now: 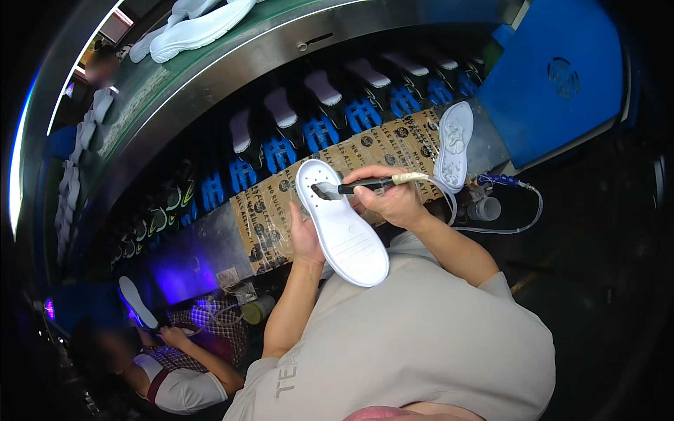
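Two hands busy: the left hand (306, 240) curls round the white sole (355, 244) at the near edge of the cardboard (263, 203), apparently to present its face; the right hand (397, 203) grips the black-handled brush (366, 185), tip against the far end, tilted seemingly for reach.

The view comes from the left of 2 fisheye cameras worn on the head. It faces down, quite near, over the shirt (414, 316), to the left hand (307, 240) and right hand (394, 201); the bench (486, 137) lies farther.
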The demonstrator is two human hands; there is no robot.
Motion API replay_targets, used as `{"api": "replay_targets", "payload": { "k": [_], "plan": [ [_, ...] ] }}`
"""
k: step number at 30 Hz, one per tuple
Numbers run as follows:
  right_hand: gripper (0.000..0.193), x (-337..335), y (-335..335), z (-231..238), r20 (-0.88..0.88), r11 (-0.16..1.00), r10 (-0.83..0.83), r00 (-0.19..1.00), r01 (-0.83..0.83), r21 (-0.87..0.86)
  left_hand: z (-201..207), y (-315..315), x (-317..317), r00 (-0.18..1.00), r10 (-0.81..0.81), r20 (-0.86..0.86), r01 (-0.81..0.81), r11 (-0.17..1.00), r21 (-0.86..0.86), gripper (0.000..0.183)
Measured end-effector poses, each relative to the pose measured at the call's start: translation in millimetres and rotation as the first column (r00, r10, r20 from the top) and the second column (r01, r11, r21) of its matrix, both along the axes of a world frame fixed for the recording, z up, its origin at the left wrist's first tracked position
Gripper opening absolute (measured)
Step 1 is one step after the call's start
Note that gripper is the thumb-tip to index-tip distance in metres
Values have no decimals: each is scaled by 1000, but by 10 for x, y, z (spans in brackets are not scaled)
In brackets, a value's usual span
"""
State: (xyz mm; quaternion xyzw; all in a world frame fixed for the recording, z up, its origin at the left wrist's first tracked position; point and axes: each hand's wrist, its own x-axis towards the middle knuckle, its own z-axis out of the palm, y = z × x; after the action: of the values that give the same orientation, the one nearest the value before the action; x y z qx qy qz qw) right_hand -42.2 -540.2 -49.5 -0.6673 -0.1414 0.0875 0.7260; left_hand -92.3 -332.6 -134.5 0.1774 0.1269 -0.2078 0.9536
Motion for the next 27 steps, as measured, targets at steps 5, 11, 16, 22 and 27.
{"api": "replay_targets", "payload": {
  "k": [5,11,16,22,27],
  "plan": [
    [26,240,300,-217,645,933,-73,761,281,-226,-87,-76,129,989,133,64,-140,984,109,77],
    [28,289,405,-274,510,972,166,844,-53,-229,48,-69,291,973,180,142,-203,964,171,71],
    [31,417,385,-219,712,931,104,695,184,-315,50,65,436,958,209,195,-186,974,-130,73],
    [33,602,338,-247,622,979,154,768,-31,-203,214,25,607,926,328,188,-363,911,197,68],
    [36,734,264,-85,679,904,392,621,-395,-161,296,-10,885,958,259,121,-255,966,-41,77]
  ]
}}
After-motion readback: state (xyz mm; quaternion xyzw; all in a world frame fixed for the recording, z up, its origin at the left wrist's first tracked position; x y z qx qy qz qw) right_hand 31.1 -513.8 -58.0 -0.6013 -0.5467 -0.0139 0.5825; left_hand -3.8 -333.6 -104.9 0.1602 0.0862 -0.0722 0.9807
